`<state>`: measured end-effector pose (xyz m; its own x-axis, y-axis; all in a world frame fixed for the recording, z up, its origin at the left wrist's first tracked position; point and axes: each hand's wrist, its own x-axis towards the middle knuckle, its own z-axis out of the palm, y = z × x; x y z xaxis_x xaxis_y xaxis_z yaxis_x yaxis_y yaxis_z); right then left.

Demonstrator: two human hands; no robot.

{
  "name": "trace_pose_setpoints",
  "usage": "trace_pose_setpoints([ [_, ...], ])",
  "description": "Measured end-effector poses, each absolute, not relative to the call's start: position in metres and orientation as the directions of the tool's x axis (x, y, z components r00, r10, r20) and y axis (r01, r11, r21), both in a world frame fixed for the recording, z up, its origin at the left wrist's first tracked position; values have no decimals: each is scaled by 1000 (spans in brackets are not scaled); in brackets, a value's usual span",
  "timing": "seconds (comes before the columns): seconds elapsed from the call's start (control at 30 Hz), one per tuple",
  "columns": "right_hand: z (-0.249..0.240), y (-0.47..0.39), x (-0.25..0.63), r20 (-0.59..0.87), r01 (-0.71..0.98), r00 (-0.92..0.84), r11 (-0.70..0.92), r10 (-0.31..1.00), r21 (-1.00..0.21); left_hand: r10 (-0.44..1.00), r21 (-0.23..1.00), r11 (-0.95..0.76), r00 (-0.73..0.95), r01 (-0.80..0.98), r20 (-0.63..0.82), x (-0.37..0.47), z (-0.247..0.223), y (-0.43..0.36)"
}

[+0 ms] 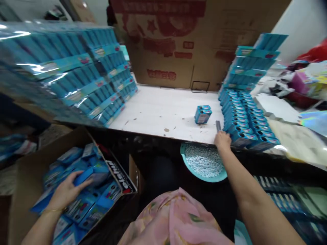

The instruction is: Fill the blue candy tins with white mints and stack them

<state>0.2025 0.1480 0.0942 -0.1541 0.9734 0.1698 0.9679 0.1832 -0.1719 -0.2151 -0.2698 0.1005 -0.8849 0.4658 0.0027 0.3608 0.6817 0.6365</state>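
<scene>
My left hand (67, 190) reaches into an open cardboard box (20, 183) full of small blue cartons. Its thumb and fingers close on one blue carton (85, 176). My right hand (222, 139) is closed at the front edge of the white tabletop (158, 112), around a short grey flat bar (218, 126) whose far end sticks out; its exact kind cannot be made out. Just left of the bar stands a pair of blue cartons (203, 115). Beside my right hand, rows of upright blue cartons (240, 131) line the right side of the table.
Clear-wrapped stacks of blue cartons (87, 75) rise on the left. A large cardboard panel (163, 41) stands behind the table. Below the front edge sits a teal basin (187, 163) of small pale pieces. More stacked cartons (255, 64) stand at the back right.
</scene>
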Motion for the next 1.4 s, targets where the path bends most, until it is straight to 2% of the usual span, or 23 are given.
trace_pose_setpoints([
  [0.07,90,150,201,174,970,-157,185,972,-159,386,635,702,-921,322,41,-191,128,-268],
  [0.1,88,149,201,182,971,-152,181,971,-154,381,680,653,-921,334,86,-180,140,-264],
  [0.17,87,140,204,208,971,-124,162,970,-176,411,837,486,-911,250,33,-159,155,-250],
  [0.23,87,122,212,224,936,-93,162,970,-313,519,973,229,-850,39,-88,-140,159,-228],
  [0.3,87,98,225,228,857,-95,196,969,-477,626,970,133,-741,-204,-242,-122,152,-201],
  [0.33,85,85,233,230,811,-101,214,968,-544,668,944,142,-676,-296,-312,-113,146,-186],
  [0.43,72,52,262,188,672,-138,232,972,-704,769,873,233,-468,-428,-435,-85,121,-139],
  [0.53,49,32,297,61,507,-151,130,987,-852,855,864,287,-297,-413,-426,-55,99,-95],
  [0.6,34,25,316,-13,464,-167,67,986,-883,895,914,229,-297,-335,-333,-38,92,-69],
  [0.73,21,20,331,-6,456,-240,107,971,-884,957,998,52,-289,35,-39,-16,87,-33],
  [0.83,21,19,324,20,564,-290,188,957,-804,980,968,10,-195,251,41,-6,83,-19],
  [0.93,22,20,321,0,700,-299,219,954,-680,981,972,46,-193,229,-1,0,77,-16],
  [1.0,21,21,324,-9,712,-272,195,962,-675,973,988,151,-182,23,-145,2,72,-18],
  [1.1,23,20,326,-83,512,-249,58,965,-857,917,860,355,-44,-367,-397,6,64,-25],
  [1.17,26,15,314,-185,241,-217,-131,958,-962,882,749,409,16,-521,-471,13,56,-31],
  [1.2,28,12,303,-239,93,-195,-225,951,-970,874,715,412,21,-565,-486,19,52,-34],
  [1.3,33,-1,254,-339,-262,-137,-364,931,-894,855,681,450,60,-578,-515,41,41,-45],
  [1.4,32,-17,210,-379,-440,-38,-356,925,-824,862,735,475,86,-484,-500,57,35,-59],
])
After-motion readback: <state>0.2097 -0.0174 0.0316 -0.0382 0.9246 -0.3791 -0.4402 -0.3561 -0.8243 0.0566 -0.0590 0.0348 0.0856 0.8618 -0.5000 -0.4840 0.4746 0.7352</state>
